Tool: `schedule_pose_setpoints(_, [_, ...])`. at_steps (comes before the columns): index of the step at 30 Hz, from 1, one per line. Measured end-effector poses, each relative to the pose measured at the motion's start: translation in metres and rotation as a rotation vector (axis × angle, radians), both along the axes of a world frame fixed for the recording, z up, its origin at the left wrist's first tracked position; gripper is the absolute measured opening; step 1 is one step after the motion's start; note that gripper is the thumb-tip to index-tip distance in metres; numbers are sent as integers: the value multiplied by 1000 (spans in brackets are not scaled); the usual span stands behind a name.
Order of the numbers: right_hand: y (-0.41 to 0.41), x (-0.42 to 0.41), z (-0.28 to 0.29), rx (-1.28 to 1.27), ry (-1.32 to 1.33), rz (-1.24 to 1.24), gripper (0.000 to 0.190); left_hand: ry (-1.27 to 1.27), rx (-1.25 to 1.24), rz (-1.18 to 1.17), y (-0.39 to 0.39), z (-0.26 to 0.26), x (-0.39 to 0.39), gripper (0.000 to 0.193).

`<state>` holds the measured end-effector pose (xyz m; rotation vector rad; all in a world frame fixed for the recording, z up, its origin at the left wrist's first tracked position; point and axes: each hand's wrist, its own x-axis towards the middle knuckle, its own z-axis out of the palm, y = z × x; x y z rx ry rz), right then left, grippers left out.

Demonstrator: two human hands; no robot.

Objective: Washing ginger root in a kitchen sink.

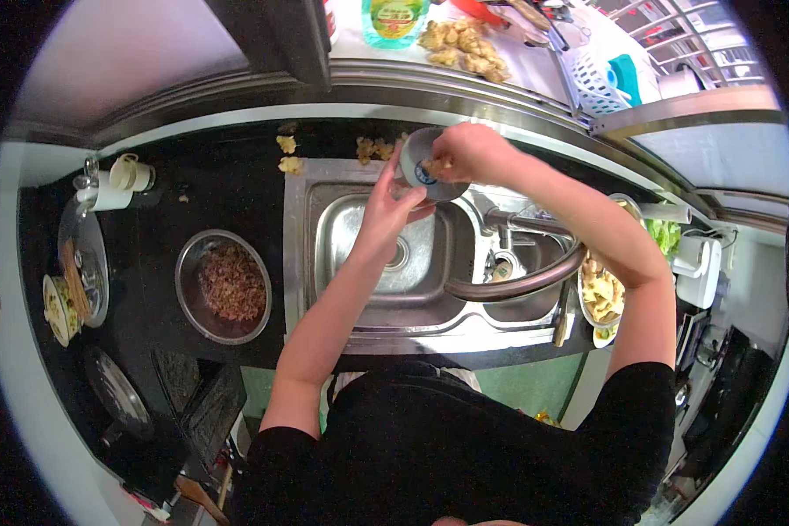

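Observation:
Above the back edge of the stainless steel sink [401, 256], my left hand [394, 204] holds a small bowl [415, 158], tilted, with a dark blue mark inside. My right hand [470, 154] is at the bowl's right side, its fingers closed on a small brownish piece [439, 166], perhaps ginger, over the bowl's inside. Behind the sink, pieces of ginger [371, 150] lie on the black counter, beside the bowl. Two more ginger pieces [290, 164] lie at the sink's back left corner.
A curved metal faucet [526, 283] reaches over the sink. Left of it stands a steel bowl [183, 289] of reddish-brown minced food. On the right is a bowl of cut pale pieces [601, 292]. Ginger roots [467, 49] and a green soap bottle [393, 23] are on the windowsill.

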<state>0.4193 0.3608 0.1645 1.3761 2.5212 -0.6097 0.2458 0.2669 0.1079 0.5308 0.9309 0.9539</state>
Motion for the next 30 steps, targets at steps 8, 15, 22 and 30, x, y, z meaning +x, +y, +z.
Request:
schedule_pose_setpoints(8, [111,41,25,493,35,-100,23,140,-154,164,-12,-71,-66,62])
schedule_pose_setpoints(15, [81,12,14,786,3,20,19,91,-134,717,6,-130,-159,39])
schedule_pose_setpoints(22, [29,4,3,721,193,162,27,-2,-176,1052,55,-159,-209,39])
schedule_pose_setpoints(30, [-20,54,-98,-67,-140,3,37,-60,-255,1242,80,-169,-205,32])
